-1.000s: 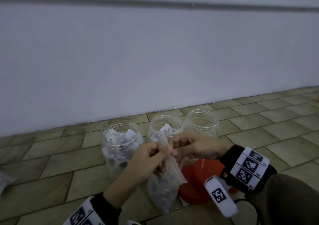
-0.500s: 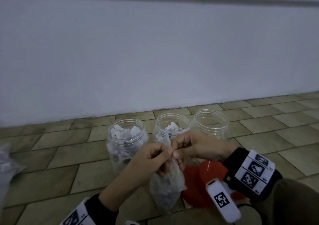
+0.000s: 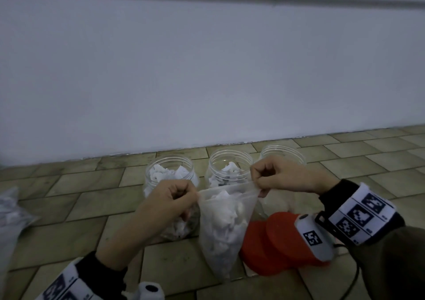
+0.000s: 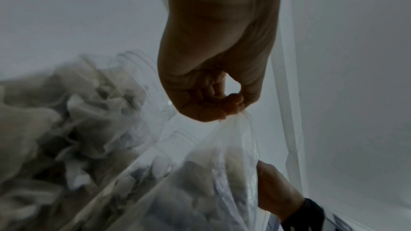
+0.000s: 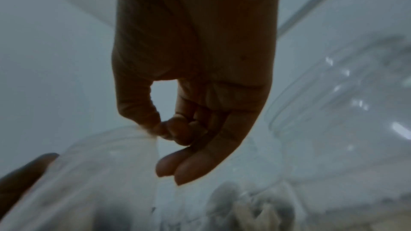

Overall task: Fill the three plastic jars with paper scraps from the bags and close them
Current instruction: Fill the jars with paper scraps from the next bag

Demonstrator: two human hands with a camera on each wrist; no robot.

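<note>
A floor of greenish-tan tiles [image 3: 379,168] is running back to a plain pale wall [image 3: 207,69]. Three clear lidless jars are standing in a row near that wall: the left jar [image 3: 170,166] and middle jar [image 3: 230,164] are holding white paper scraps, while the right jar's [image 3: 284,153] contents cannot be told. The left hand [image 3: 171,199] and right hand [image 3: 276,176] are each pinching one top corner of a clear bag [image 3: 226,230] with curled fingers — stretching its mouth wide. The bag is hanging upright in front of the jars, long axis vertical, mouth up, full of scraps. Red lids [image 3: 273,244] are lying on the floor just right of it — another bag [image 3: 11,214] is sitting at far left.
</note>
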